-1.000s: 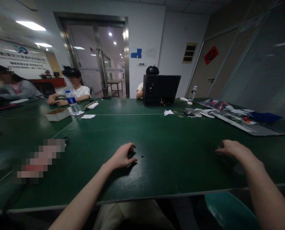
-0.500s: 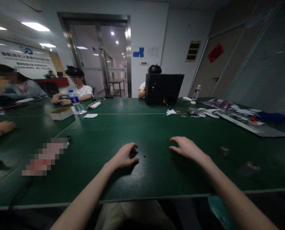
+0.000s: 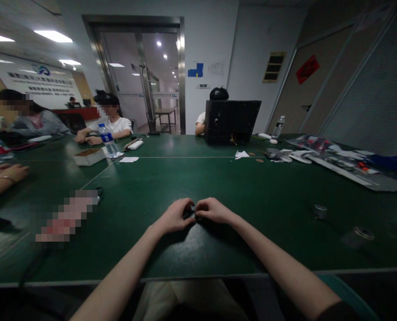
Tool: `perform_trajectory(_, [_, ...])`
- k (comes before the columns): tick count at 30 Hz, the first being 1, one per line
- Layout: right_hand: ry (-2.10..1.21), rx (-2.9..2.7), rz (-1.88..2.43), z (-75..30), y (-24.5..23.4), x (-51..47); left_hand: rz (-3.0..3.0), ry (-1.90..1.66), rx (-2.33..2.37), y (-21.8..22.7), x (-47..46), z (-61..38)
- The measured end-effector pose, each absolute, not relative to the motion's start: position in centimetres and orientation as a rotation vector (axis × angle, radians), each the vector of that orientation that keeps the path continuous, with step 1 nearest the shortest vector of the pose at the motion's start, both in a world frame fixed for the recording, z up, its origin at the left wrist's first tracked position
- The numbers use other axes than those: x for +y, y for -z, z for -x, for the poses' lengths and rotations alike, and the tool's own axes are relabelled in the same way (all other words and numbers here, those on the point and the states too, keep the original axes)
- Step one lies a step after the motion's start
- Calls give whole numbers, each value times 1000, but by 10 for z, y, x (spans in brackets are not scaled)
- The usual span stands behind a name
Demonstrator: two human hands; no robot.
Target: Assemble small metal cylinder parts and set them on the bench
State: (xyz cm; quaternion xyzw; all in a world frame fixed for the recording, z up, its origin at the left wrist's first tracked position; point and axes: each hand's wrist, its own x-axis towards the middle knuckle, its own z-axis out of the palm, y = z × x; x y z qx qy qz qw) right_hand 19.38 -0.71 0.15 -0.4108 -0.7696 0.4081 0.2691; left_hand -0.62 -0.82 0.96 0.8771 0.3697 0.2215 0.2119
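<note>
Green bench [image 3: 245, 187] carries both hands at centre. Left hand [image 3: 174, 217] and right hand [image 3: 211, 211] meet fingertip to fingertip, fingers curled together over a small dark item [image 3: 192, 212], too small to identify. A small metal ring [image 3: 320, 210] lies well apart, right.

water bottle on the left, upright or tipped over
Upright: the water bottle stands on its base on the green table, cap up, beside the cardboard box.

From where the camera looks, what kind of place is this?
Probably an office meeting or work room: a long green table shared with other seated people, a glass double door behind them, and an open laptop.
</note>
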Motion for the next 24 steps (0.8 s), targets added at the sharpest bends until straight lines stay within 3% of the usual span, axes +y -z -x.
perform_trajectory(4, [-1565, -1550, 965, -187, 11, -10, -2441, -625, 1029, -10, -8, 5])
perform_trajectory(8, [-1770, -1189, 880, -183, 12, -10, -2447, -634, 1028, -11, -8, 4])
perform_trajectory(24, [-1854, -1060, 834, -185, 16, -5, -2480, -647, 1021, -8, -5, 5])
